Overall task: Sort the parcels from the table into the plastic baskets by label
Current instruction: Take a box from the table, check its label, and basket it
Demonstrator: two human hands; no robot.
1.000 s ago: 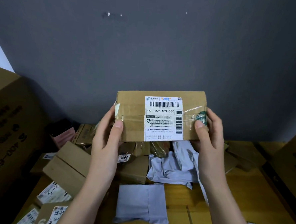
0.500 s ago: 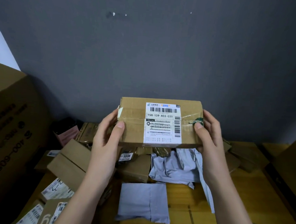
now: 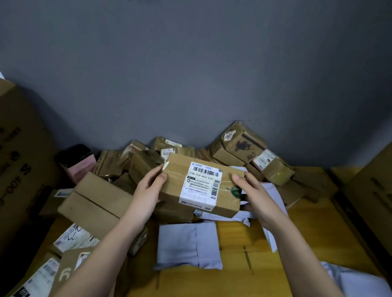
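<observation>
I hold a small brown cardboard parcel [image 3: 202, 185] with a white barcode label reading 15H-159-A03-030, its labelled face tilted up toward me, above the pile. My left hand [image 3: 148, 191] grips its left end, thumb on top. My right hand [image 3: 256, 198] grips its right end near a green mark under clear tape. Under and behind it lie several more brown parcels [image 3: 243, 144] heaped against the grey wall, and grey poly mailers [image 3: 189, 246] on the wooden table [image 3: 304, 242]. No plastic basket is in view.
A large cardboard carton [image 3: 13, 160] stands at the left and another [image 3: 380, 196] at the right edge. A pink and black box [image 3: 79, 164] sits at the back left. Labelled parcels [image 3: 74, 239] lie at the near left, a grey mailer [image 3: 362, 294] at the near right.
The parcel has come down and toward the pile, tilting so its label faces up. The camera has tipped down, showing more of the heap at the back. Both hands keep their hold.
</observation>
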